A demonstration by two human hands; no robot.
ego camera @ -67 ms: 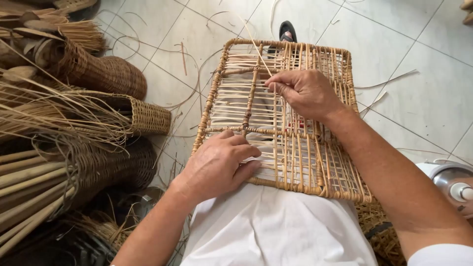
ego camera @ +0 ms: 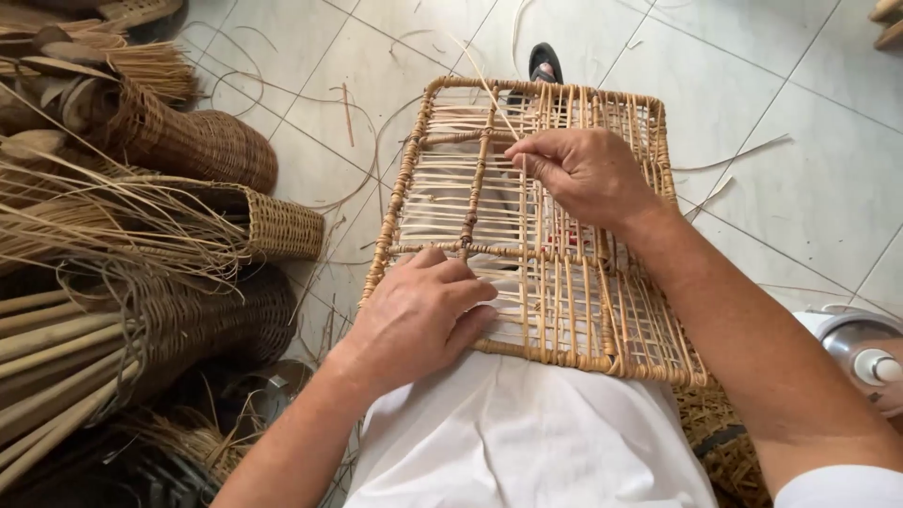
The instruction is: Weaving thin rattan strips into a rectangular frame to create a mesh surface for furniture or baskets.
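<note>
Weaving on a rectangular rattan panel (ego camera: 395, 202), propped flat across the lap (ego camera: 527, 442) and reaching out over the white tiled floor (ego camera: 752, 113). Closely filled with crossing strips on the near right, only long parallel strips on the far left.

Right hand (ego camera: 588, 174) at the far middle of the panel, thumb and fingertips narrowed to a pinch on a thin pale strand (ego camera: 484, 85) slanting away past the far rim. Left hand (ego camera: 414, 315) on the near left part, palm down, fingers loosely curled and pressing on the strips beside the knotted cross-bar; closed around nothing, as far as can be seen.

Probably best done so: pinch close to the point of entry, for a short, stiff working end. Thread over one strip and under its neighbour, never skipping. Pull along the line of the row, not upward, to avoid kinking or splitting the cane. Bear down with the left hand just beside the working spot, against lifting or twisting of the frame. Pack each row snug against its neighbour before tightening.

Off to the left, well apart: a dark woven basket (ego camera: 202, 146), a paler one (ego camera: 282, 226), loose cane bundles (ego camera: 94, 226). At the near right edge, a metal appliance (ego camera: 851, 343).
</note>
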